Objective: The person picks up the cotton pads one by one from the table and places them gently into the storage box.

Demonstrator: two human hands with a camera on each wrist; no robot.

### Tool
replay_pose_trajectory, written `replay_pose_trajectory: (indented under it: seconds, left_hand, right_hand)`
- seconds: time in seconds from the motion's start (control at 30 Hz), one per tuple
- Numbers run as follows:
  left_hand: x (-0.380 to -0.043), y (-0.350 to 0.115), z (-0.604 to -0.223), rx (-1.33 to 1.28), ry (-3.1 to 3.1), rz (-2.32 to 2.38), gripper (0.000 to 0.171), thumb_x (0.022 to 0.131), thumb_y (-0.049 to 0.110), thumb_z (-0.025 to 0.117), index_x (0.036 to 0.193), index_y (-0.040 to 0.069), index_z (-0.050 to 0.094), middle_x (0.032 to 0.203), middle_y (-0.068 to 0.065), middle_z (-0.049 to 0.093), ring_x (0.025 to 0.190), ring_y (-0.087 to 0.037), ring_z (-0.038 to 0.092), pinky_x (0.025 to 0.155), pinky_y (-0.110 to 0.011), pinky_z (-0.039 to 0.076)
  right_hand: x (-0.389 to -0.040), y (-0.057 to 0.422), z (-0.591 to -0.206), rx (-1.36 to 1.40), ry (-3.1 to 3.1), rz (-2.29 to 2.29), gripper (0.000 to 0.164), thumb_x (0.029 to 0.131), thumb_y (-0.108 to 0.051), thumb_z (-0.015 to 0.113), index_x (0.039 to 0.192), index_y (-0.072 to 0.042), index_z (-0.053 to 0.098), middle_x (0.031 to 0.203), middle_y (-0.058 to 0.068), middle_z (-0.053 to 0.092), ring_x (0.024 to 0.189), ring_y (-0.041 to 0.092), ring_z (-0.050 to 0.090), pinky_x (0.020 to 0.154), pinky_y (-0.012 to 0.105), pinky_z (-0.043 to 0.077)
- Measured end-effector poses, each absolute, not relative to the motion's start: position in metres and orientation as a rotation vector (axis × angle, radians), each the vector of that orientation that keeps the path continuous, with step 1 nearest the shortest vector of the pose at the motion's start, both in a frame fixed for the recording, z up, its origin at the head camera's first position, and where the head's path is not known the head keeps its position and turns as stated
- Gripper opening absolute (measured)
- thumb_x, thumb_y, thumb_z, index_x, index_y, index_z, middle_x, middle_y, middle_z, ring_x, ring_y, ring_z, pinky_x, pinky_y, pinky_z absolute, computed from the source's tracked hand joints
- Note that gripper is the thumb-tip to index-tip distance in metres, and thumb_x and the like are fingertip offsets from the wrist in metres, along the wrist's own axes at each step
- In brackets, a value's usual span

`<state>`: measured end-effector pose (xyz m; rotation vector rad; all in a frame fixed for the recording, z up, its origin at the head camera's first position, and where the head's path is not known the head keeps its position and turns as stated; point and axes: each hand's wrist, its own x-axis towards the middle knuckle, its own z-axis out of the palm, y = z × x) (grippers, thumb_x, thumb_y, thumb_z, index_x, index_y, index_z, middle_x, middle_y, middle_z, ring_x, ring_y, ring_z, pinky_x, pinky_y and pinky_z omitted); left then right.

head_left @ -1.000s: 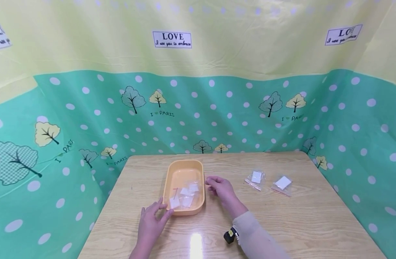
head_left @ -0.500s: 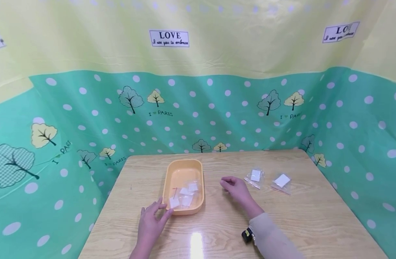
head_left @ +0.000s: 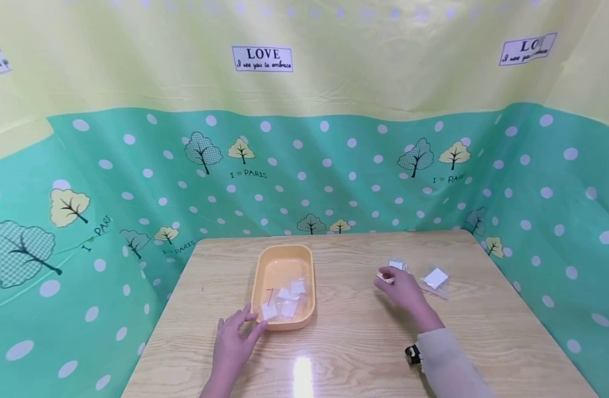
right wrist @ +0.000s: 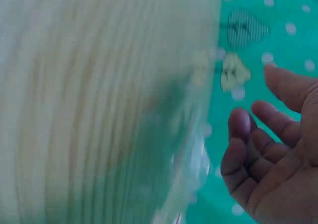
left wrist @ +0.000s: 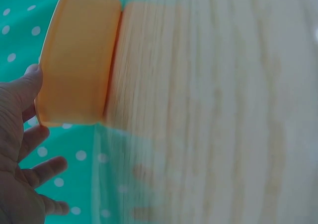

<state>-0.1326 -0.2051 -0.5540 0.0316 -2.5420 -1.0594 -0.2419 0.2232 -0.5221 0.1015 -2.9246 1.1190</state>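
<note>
My left hand (head_left: 233, 337) touches the near left corner of a peach-orange tray (head_left: 283, 253). In the left wrist view its thumb and fingers (left wrist: 45, 170) look mostly straight and spread, with the thumb against the tray's rim. Several small clear zip bags (head_left: 287, 308) with white squares inside lie at the tray's near end. My right hand (head_left: 405, 288) hovers over another small zip bag (head_left: 396, 265) and partly hides it. The right wrist view shows thumb and fingers apart, loosely bent, with nothing between them; contact with the bag cannot be seen.
Further right on the wooden table (head_left: 354, 342) lies one more zip bag (head_left: 435, 278) with a white square. Green and yellow printed cloth (head_left: 304, 166) hangs round the back and sides. A small black device (head_left: 412, 354) sits at my right wrist.
My right hand has moved right, from beside the tray to above the nearer loose zip bag. The left hand and tray have stayed in place.
</note>
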Motion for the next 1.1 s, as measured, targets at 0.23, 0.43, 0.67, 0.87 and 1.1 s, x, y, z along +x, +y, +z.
replay_pose_trajectory:
  seconds: [0.23, 0.43, 0.67, 0.87, 1.1]
  left_hand:
    - [-0.131, -0.205, -0.554, 0.038, -2.554, -1.065, 0.031, 0.086, 0.031, 0.091, 0.107, 0.014, 0.078, 0.144, -0.015, 0.068, 0.133, -0.051, 0.064, 0.12, -0.085, 0.023]
    - [-0.131, -0.206, -0.553, 0.041, -2.552, -1.059, 0.031, 0.085, 0.031, 0.091, 0.107, 0.013, 0.078, 0.144, -0.015, 0.069, 0.133, -0.051, 0.064, 0.12, -0.085, 0.023]
    - [-0.131, -0.205, -0.551, 0.052, -2.566, -1.066, 0.031, 0.086, 0.033, 0.091, 0.108, 0.015, 0.077, 0.146, -0.015, 0.068, 0.135, -0.051, 0.063, 0.121, -0.083, 0.023]
    - [-0.133, -0.205, -0.551, 0.048, -2.562, -1.065, 0.029, 0.086, 0.03, 0.091, 0.107, 0.014, 0.078, 0.145, -0.016, 0.068, 0.134, -0.051, 0.063, 0.121, -0.084, 0.023]
    - [-0.135, -0.205, -0.553, 0.035, -2.561, -1.069, 0.031, 0.086, 0.032, 0.09, 0.107, 0.014, 0.078, 0.145, -0.016, 0.069, 0.135, -0.051, 0.063, 0.12, -0.085, 0.023]
  right_hand:
    - [-0.235, 0.284, -0.521, -0.19, -3.013, 0.886, 0.057, 0.108, -0.032, 0.058, 0.152, 0.002, 0.051, 0.151, 0.033, 0.057, 0.136, 0.057, 0.055, 0.105, 0.07, 0.05]
    - [-0.235, 0.314, -0.523, -0.314, -3.08, 0.69, 0.061, 0.105, -0.03, 0.062, 0.153, 0.005, 0.048, 0.15, 0.04, 0.051, 0.134, 0.061, 0.051, 0.101, 0.073, 0.05]
    - [-0.238, 0.323, -0.528, -0.382, -3.121, 0.679, 0.066, 0.107, -0.038, 0.062, 0.153, 0.007, 0.046, 0.15, 0.04, 0.049, 0.137, 0.062, 0.048, 0.108, 0.074, 0.047]
    - [-0.241, 0.324, -0.528, -0.418, -3.133, 0.707, 0.062, 0.107, -0.039, 0.063, 0.15, 0.005, 0.052, 0.151, 0.038, 0.052, 0.137, 0.061, 0.049, 0.108, 0.072, 0.047]
    - [-0.243, 0.324, -0.531, -0.39, -3.124, 0.608, 0.045, 0.102, -0.024, 0.072, 0.135, 0.004, 0.066, 0.137, 0.035, 0.065, 0.123, 0.056, 0.062, 0.09, 0.064, 0.055]
